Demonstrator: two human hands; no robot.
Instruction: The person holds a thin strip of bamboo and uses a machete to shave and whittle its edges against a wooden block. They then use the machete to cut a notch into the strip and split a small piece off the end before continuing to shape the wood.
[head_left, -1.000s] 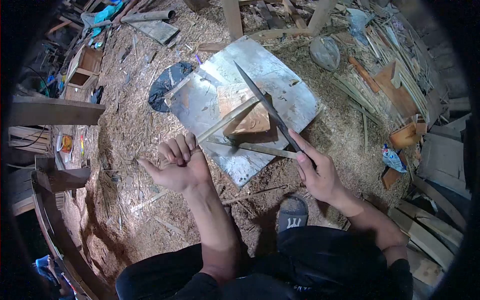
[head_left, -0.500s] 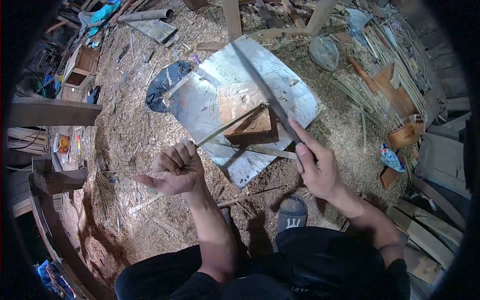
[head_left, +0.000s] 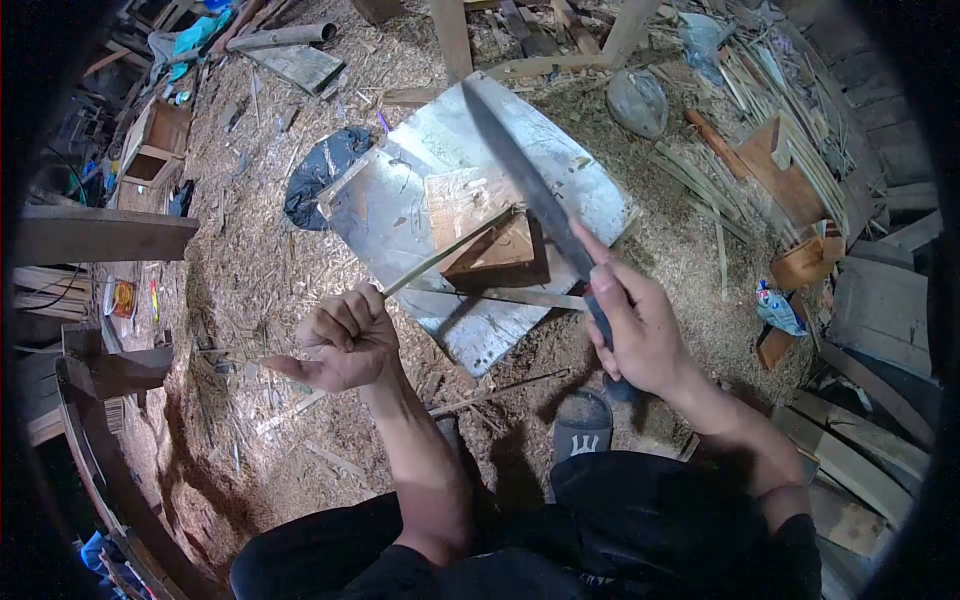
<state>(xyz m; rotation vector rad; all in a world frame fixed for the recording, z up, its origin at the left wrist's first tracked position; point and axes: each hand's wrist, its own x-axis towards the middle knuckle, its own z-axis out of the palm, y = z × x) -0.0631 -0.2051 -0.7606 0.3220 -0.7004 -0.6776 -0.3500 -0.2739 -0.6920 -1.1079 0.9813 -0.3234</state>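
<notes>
My left hand [head_left: 345,338] is closed round one end of a thin wooden strip [head_left: 450,249], its thumb stuck out to the left. The strip's far end rests over a wooden block [head_left: 508,250], near the block's upper right edge. In my right hand [head_left: 640,325] is the dark handle of a machete [head_left: 518,165], index finger stretched along its blade. The long grey blade points up and left, passing close beside the strip's tip and across the block's right side in this view. Under the block lies a worn whitish board [head_left: 450,125].
Shavings cover the ground. Another thin strip [head_left: 530,298] lies across the board's near side. A black plastic bag [head_left: 325,175] is at its left, a clear bag [head_left: 638,103] at its upper right. Wooden slats [head_left: 700,185] lie to the right, a wooden beam [head_left: 110,233] at left.
The machete blade has turned so more of its flat side shows, its handle now visible below my right hand. The view has shifted slightly; my left hand still holds the strip in place.
</notes>
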